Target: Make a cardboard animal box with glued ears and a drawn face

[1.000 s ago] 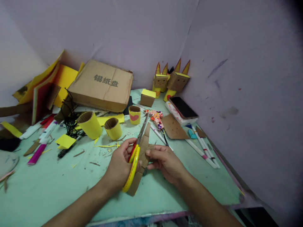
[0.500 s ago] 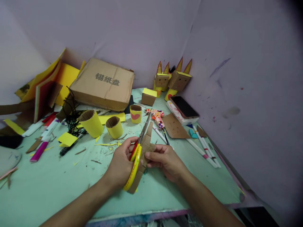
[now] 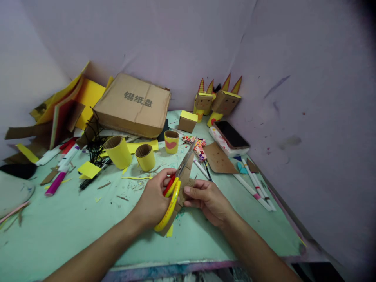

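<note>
My left hand is closed around yellow-and-red-handled scissors, whose blades point away from me and look nearly closed. Behind them lies a brown cardboard strip, partly hidden by the handles and blades. My right hand pinches the right side of this cardboard between thumb and fingers. Just beyond the hands stand three yellow paper-covered cardboard tubes: a tall one, a short one and one with a pink heart. A floral-patterned piece lies past the blade tips.
At the back are a large cardboard box, a small yellow-topped box and eared cardboard figures. A phone rests on a white packet at right. Markers and black cord lie left; more pens lie right.
The view has shifted slightly, so the table things appear a little further right. The scissors have turned slightly against the cardboard, covering more of it. Both hands keep their hold.
</note>
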A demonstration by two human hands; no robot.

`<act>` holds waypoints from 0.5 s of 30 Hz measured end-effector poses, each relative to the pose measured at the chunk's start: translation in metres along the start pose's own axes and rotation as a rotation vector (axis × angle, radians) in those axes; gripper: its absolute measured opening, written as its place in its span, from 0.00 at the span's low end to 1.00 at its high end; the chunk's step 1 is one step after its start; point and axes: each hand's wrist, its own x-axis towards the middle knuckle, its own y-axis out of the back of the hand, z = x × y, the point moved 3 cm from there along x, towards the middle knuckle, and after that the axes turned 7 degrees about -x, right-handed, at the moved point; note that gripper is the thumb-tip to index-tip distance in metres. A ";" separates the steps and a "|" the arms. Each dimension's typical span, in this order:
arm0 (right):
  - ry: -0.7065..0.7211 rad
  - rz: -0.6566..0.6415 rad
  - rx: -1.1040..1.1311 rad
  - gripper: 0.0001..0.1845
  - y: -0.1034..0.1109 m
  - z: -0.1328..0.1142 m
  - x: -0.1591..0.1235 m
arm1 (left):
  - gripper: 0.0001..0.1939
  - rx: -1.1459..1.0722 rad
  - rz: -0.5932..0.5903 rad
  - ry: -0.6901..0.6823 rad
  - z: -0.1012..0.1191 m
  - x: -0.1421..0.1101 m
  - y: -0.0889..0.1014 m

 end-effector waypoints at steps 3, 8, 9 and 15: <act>0.057 0.036 0.015 0.16 0.001 -0.001 0.000 | 0.25 0.024 -0.025 -0.059 -0.001 0.002 0.001; 0.244 0.199 0.120 0.17 0.008 -0.009 0.000 | 0.23 0.244 0.216 -0.295 0.007 0.004 0.021; 0.273 0.228 0.137 0.18 0.011 -0.012 -0.001 | 0.23 0.229 0.268 -0.338 0.010 0.002 0.025; 0.505 0.363 0.277 0.16 0.027 -0.033 -0.002 | 0.14 0.022 0.272 -0.268 0.020 -0.016 0.019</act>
